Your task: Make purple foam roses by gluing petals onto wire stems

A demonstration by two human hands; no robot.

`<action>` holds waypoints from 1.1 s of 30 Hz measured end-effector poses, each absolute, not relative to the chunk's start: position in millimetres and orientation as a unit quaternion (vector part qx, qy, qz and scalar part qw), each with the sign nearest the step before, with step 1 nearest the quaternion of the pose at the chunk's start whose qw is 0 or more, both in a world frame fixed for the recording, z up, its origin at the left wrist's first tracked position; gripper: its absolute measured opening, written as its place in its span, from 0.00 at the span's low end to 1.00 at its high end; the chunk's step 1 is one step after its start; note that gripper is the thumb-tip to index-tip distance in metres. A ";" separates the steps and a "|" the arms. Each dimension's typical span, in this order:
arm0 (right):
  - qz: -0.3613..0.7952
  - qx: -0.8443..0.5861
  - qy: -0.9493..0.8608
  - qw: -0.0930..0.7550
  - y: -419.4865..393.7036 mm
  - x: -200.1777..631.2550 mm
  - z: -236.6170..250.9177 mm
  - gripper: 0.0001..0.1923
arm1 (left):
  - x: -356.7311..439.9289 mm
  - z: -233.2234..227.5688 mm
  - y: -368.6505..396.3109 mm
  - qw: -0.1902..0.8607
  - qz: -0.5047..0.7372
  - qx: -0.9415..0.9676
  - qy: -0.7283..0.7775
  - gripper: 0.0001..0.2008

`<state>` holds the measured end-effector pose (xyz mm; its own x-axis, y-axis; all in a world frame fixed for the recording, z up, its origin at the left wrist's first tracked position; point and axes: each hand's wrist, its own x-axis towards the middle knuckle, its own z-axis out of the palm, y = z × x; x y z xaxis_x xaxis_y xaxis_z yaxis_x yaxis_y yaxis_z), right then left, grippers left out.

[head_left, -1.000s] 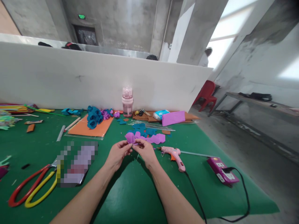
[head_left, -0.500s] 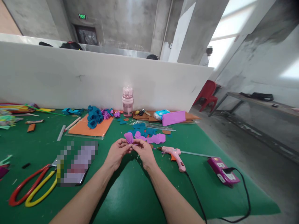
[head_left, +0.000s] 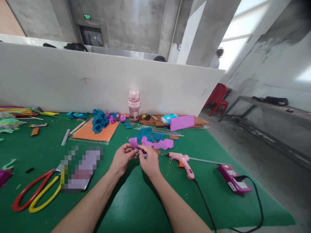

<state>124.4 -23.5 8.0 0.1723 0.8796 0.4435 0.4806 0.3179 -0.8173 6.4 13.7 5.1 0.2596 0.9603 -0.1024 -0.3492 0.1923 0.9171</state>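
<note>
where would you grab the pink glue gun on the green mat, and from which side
Probably take the pink plastic glue gun by its handle, the near end where the black cord leaves it. It lies flat on the green mat, nozzle pointing left toward the purple petals. Come from above on the near right, nearest the right hand.

A green-covered work surface point(head_left: 136, 207) carries red-and-yellow-handled scissors point(head_left: 36, 194), a pink glue gun point(head_left: 182, 160) (cord trailing right), an orange foam sheet point(head_left: 93, 134), a pink plastic bottle point(head_left: 133, 105) and scattered purple and teal petal cut-outs point(head_left: 155, 140).
</note>
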 end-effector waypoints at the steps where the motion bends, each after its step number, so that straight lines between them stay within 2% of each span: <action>1: 0.162 -0.555 -0.631 0.517 -24.8 123.9 8.5 0.17 | 6.5 5.2 13.7 0.677 0.483 0.412 0.372 0.16; 7: 0.088 -0.576 -0.684 0.439 -31.8 121.2 10.0 0.21 | 6.8 5.6 14.3 0.673 0.488 0.400 0.386 0.17; 10: 0.111 -0.561 -0.668 0.476 -30.9 124.4 12.9 0.19 | 6.2 7.0 14.7 0.677 0.487 0.395 0.385 0.17; 12: 0.176 -0.552 -0.614 0.536 -27.3 128.7 14.1 0.16 | 6.1 9.2 14.3 0.682 0.483 0.399 0.379 0.16; 14: 0.306 -0.539 -0.523 0.585 -22.2 133.1 13.4 0.12 | 6.6 11.8 13.1 0.685 0.475 0.413 0.367 0.15; 17: 0.531 -0.477 -0.393 0.579 -16.0 136.8 9.5 0.12 | 7.8 14.8 10.9 0.686 0.473 0.431 0.347 0.16; 19: 0.594 -0.445 -0.356 0.568 -14.4 136.9 7.1 0.13 | 8.2 15.6 10.4 0.681 0.479 0.436 0.342 0.15; 22: 0.559 -0.460 -0.361 0.588 -14.6 135.9 5.9 0.13 | 7.4 14.7 12.1 0.661 0.493 0.452 0.341 0.13; 27: 0.422 -0.497 -0.439 0.618 -17.5 132.6 11.3 0.10 | 5.0 10.5 16.4 0.634 0.516 0.451 0.359 0.14; 30: 0.352 -0.503 -0.471 0.634 -25.6 130.9 27.8 0.09 | 4.7 8.5 17.4 0.641 0.528 0.427 0.358 0.14; 33: 0.338 -0.493 -0.476 0.646 -41.9 141.6 55.4 0.10 | 5.6 8.1 17.9 0.649 0.535 0.412 0.351 0.15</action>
<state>141.6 -41.9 55.4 0.3188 0.9050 0.2816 0.0327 0.2864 -0.9576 5.6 17.9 8.1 0.1820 0.9832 -0.0141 -0.4052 0.0881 0.9100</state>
